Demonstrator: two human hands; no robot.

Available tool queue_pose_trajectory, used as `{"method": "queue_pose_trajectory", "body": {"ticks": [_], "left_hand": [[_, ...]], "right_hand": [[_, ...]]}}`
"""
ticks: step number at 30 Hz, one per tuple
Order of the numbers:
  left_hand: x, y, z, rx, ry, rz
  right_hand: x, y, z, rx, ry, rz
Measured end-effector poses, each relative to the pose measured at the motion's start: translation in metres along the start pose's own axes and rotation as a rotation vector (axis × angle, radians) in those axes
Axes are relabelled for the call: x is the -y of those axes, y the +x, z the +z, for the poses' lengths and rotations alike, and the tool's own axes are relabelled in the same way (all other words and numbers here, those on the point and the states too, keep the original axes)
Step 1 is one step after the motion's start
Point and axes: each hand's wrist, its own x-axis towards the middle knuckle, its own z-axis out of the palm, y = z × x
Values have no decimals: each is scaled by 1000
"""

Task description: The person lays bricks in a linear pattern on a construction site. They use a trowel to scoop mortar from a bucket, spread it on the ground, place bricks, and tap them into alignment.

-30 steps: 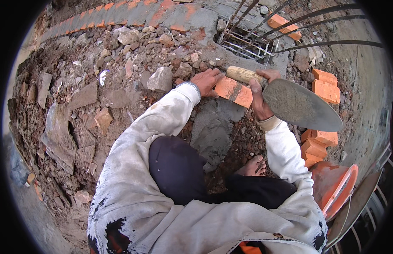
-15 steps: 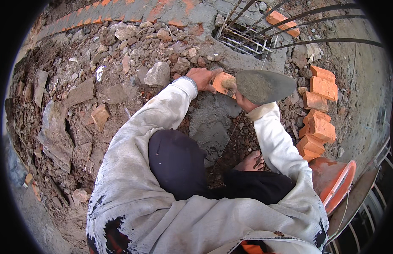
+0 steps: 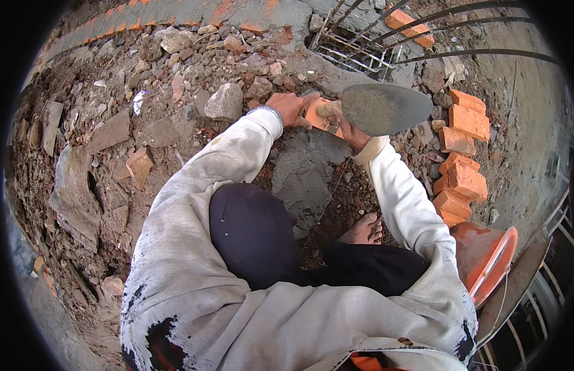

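An orange brick lies just beyond a patch of wet grey mortar, with my left hand gripping its left end. My right hand is closed on the wooden handle of a trowel at the brick's right side; the wide metal blade points right and hides part of the hand. A thin string runs across the mortar. My bare foot rests on the soil below it.
A rebar cage with long bent rods stands ahead in concrete. Loose bricks line the right, above an orange bucket. Rubble and broken slabs cover the left. A mortared brick course runs along the back.
The trowel has risen and swung leftward, its blade now level with the brick and over my right hand. Both hands sit slightly higher in the picture, along with much of the scene.
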Motion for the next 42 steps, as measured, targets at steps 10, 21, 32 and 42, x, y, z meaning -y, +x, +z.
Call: {"method": "queue_pose_trajectory", "body": {"ticks": [10,21,32,42], "left_hand": [[7,-15,3,-20,16,-66],[-3,-11,1,-22,-3,-69],[-7,-8,-3,22,68,-106],[-13,-3,4,-44,41,-130]], "right_hand": [[39,52,-75,-305,965,539],[19,4,-22,-93,461,233],[28,-6,-23,60,415,402],[50,-8,20,25,256,284]]}}
